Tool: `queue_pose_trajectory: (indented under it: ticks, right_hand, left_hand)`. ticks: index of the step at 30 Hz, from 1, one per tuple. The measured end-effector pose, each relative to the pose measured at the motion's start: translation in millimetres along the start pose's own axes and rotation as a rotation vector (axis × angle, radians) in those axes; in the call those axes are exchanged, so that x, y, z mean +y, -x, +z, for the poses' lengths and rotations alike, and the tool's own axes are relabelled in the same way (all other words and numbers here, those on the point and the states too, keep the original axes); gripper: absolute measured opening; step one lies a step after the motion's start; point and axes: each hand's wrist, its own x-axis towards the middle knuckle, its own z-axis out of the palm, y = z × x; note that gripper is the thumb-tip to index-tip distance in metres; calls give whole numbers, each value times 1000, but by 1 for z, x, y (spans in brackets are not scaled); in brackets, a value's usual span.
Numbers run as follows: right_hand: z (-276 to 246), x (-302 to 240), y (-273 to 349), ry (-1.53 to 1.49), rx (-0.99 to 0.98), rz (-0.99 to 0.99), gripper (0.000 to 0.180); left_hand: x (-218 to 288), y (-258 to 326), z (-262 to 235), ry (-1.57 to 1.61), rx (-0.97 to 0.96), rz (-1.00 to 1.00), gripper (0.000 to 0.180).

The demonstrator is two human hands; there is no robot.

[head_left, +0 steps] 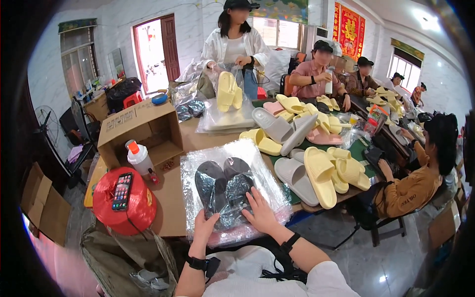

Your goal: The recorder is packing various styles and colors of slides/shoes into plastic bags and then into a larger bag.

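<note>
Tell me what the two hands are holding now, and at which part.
Both hands press a clear bag with dark slippers: left hand at its near edge, right hand flat on top. A closed grasp cannot be told.

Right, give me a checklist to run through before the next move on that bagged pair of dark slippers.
1. Both dark slippers inside the clear bag: ok, side by side.
2. Left hand on the bag's near edge: ok.
3. Right hand flat on the bag: ok, pressing beside the slippers.
4. Bag mouth closed: cannot tell, hidden under the hands.
5. Bag resting fully on the table: ok, on a stack of bags.
6. Phone on the red bundle away from the bag: ok.
</note>
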Motion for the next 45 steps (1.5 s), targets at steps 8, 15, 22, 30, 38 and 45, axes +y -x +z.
queue_pose_trajectory:
  ticks: [8, 15, 22, 30, 38, 45]
  right_hand:
    - [-18, -13, 0, 60, 128, 11, 93]
    - [-43, -32, 1, -169, 181, 277, 118]
    - [-54, -31, 12, -891, 83, 241, 76]
    - [-44, -60, 26, -904, 158, 193, 65]
    - [-42, -64, 17, -805, -25, 23, 81]
    - [-21, 41, 24, -210, -234, -303, 96]
  left_hand:
    - [8, 10, 2, 190, -27, 17, 39]
    - [24, 34, -5, 288, -84, 102, 51]
    - [49, 60, -5, 371, -165, 91, 50]
    - [42, 69, 13, 513, -197, -5, 50]
    - [46, 80, 0, 624, -134, -54, 56]
    - [85, 99, -16, 328, 26, 254, 57]
